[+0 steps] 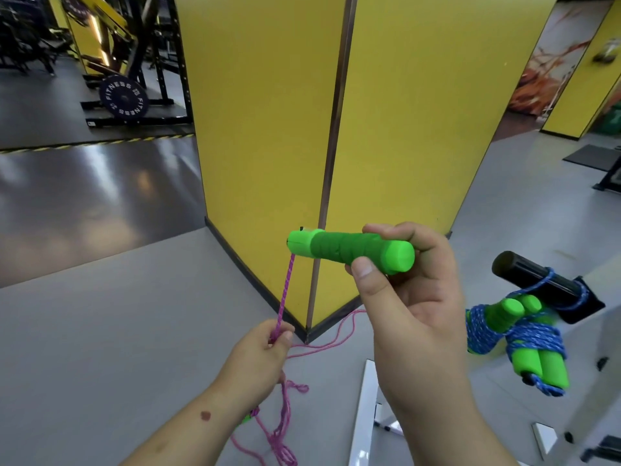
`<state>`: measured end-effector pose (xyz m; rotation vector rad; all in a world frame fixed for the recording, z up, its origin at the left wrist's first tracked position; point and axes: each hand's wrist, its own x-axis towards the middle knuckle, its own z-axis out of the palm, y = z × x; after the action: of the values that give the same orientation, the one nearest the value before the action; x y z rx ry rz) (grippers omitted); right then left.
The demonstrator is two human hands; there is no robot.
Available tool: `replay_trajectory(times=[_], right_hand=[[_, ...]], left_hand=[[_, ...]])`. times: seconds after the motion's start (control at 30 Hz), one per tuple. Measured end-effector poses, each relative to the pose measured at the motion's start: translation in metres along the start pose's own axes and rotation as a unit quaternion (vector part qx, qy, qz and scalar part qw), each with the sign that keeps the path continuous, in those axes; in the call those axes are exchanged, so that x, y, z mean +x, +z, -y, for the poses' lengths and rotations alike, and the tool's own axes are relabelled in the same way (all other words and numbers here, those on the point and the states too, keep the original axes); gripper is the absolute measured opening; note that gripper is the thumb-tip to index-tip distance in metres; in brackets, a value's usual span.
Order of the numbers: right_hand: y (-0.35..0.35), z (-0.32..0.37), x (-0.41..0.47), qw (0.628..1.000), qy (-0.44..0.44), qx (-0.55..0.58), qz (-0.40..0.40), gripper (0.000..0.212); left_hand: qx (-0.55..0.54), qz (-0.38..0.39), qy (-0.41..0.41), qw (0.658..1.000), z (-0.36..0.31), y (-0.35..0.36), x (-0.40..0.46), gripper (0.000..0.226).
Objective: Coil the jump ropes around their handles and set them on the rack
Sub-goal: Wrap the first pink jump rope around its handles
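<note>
Black and yellow gym frames with a weight plate [123, 99] stand far off at ten o'clock, across the grey floor [117, 297]. Nearer, at seven o'clock, the left hand [265, 348] pinches the pink rope [285, 294] between thumb and curled fingers, holding the run above it taut; my guess is that this keeps tension ready for winding. Below that hand the slack trails in loose loops on the floor toward six o'clock and off toward the foot of the yellow pillar [268, 129], which fills the middle at twelve o'clock. A speck of green shows by the left wrist, perhaps the second handle, though I cannot tell.

Right of centre, the right hand [413, 297] grips the green handle [349, 250], thumb in front and fingers curled behind its rear half. Its long axis lies nearly level, running from nine to three o'clock, with the rope end pointing at nine and the blunt cap toward three. The rope drops from that nine o'clock end straight down to the left hand. No turns lie on the handle yet, so coiling appears to be just beginning.

At four o'clock, a blue rope [487, 334] already wound round its green handles hangs from a black peg [534, 277] on the white rack [571, 381], its handles pointing down toward five o'clock.
</note>
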<state>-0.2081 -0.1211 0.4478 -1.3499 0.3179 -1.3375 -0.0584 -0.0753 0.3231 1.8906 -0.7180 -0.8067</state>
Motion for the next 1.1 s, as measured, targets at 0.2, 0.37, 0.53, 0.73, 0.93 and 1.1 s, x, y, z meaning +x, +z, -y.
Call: replay_trajectory(times=[0.2,0.37,0.53,0.73,0.93,1.1], right_hand=[[-0.007,0.0,0.004,0.999,-0.026,0.01,-0.037,0.038],[-0.013,-0.016,0.002,0.995,-0.04,-0.084,-0.048,0.039],[-0.015,-0.03,0.002,0.979,-0.064,-0.185,-0.064,0.037],[-0.016,-0.033,-0.001,0.966,-0.05,-0.247,-0.057,0.036],[-0.016,-0.031,-0.002,0.97,-0.023,-0.235,-0.048,0.035],[-0.015,-0.029,-0.003,0.971,-0.026,-0.231,-0.049,0.032]], left_hand=[[0.189,-0.038,0.015,0.981,-0.006,-0.009,0.011,0.027],[-0.146,0.043,-0.125,0.98,-0.037,-0.007,0.017,0.021],[-0.361,0.152,-0.144,0.909,-0.09,-0.013,0.007,0.021],[-0.411,0.178,-0.105,0.888,-0.119,-0.01,-0.003,0.033],[-0.412,0.184,-0.073,0.889,-0.125,-0.007,-0.006,0.034],[-0.408,0.182,-0.065,0.892,-0.124,-0.004,-0.002,0.035]])
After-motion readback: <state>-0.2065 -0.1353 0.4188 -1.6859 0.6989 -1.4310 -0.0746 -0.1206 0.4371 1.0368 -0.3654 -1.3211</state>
